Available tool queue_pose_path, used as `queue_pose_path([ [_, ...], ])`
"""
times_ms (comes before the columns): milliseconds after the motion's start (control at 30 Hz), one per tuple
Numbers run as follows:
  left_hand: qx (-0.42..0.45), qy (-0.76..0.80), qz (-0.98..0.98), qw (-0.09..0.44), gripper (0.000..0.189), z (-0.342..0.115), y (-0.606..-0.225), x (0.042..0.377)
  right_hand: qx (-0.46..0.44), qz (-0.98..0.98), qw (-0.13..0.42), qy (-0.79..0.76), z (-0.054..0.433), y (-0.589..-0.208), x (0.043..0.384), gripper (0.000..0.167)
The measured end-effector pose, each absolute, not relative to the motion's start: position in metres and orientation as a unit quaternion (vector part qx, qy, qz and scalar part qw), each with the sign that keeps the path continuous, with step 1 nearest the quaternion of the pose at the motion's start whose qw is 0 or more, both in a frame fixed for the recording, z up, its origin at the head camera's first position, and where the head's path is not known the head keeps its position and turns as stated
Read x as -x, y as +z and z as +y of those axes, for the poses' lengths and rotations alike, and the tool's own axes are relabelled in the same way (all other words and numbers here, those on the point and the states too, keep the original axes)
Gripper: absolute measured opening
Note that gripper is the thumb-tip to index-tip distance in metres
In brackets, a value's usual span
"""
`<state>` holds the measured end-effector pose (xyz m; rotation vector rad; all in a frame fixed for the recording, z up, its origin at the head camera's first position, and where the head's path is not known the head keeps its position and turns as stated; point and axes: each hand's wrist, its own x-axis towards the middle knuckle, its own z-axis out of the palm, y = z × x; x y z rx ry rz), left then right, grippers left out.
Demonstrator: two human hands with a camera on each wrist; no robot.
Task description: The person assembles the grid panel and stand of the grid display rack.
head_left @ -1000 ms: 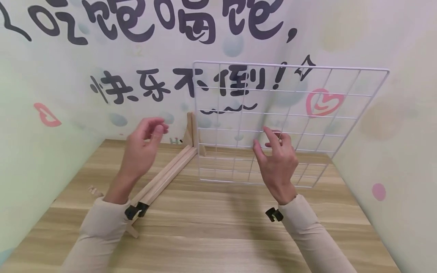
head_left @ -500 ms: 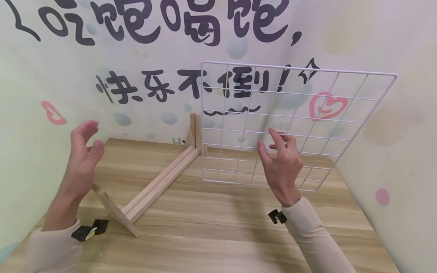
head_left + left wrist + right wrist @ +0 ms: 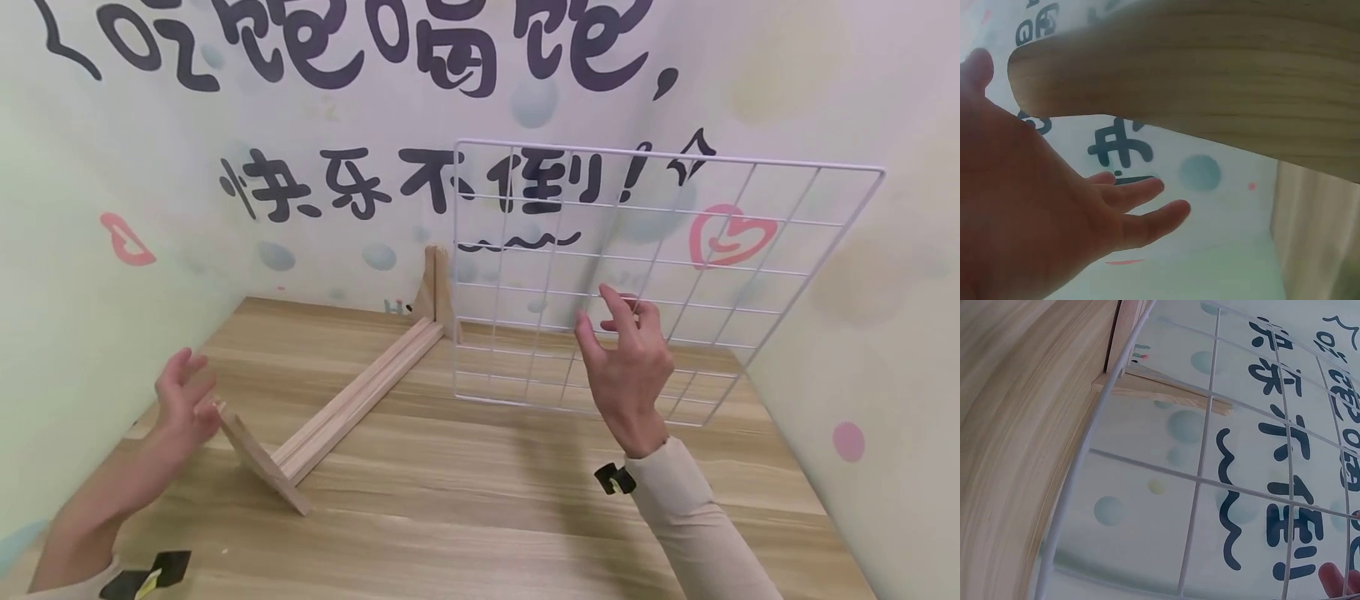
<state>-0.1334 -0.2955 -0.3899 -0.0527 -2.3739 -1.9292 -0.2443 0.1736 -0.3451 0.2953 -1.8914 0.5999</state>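
My right hand grips a white wire grid panel, thumb on the near side and fingers through the openings. The panel stands tilted over the right half of the table; its wires fill the right wrist view, where only a fingertip shows at the edge. To the left lies a wooden stand, a grooved rail with an upright at each end. My left hand, fingers loosely spread, is beside the stand's near end piece. In the left wrist view that end piece passes above the hand.
The wood-grain table runs back to a pale wall printed with dark lettering, with side walls at left and right. The stand's far upright is close to the panel's left edge. Black straps sit at both wrists.
My left hand has moved left and down, from above the rail to the stand's near end. The right hand keeps hold of the panel, and the view has shifted slightly.
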Motion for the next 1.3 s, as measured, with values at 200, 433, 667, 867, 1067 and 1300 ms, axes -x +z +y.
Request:
queue_pose_path([
  [200, 0.085, -0.491, -0.867, 0.024, 0.090, -0.292, -0.409, 0.111, -0.122, -0.792, 0.538, 0.261, 0.175, -0.345, 0.245, 0.034],
  [433, 0.031, -0.445, -0.895, 0.001, 0.095, -0.278, -0.428, 0.111, -0.121, -0.793, 0.537, 0.263, 0.175, -0.345, 0.245, 0.032],
  [667, -0.031, -0.392, -0.919, 0.012, 0.103, -0.264, -0.439, 0.111, -0.122, -0.794, 0.536, 0.259, 0.176, -0.345, 0.245, 0.032],
  [867, -0.052, -0.355, -0.933, 0.000, 0.110, -0.262, -0.444, 0.111, -0.123, -0.794, 0.537, 0.256, 0.177, -0.343, 0.244, 0.033],
  [1067, -0.058, -0.344, -0.937, -0.002, 0.116, -0.262, -0.446, 0.108, -0.127, -0.792, 0.540, 0.255, 0.177, -0.343, 0.244, 0.033],
  [1300, -0.060, -0.345, -0.936, 0.024, 0.108, -0.261, -0.447, 0.105, -0.120, -0.793, 0.541, 0.255, 0.179, -0.342, 0.243, 0.032],
])
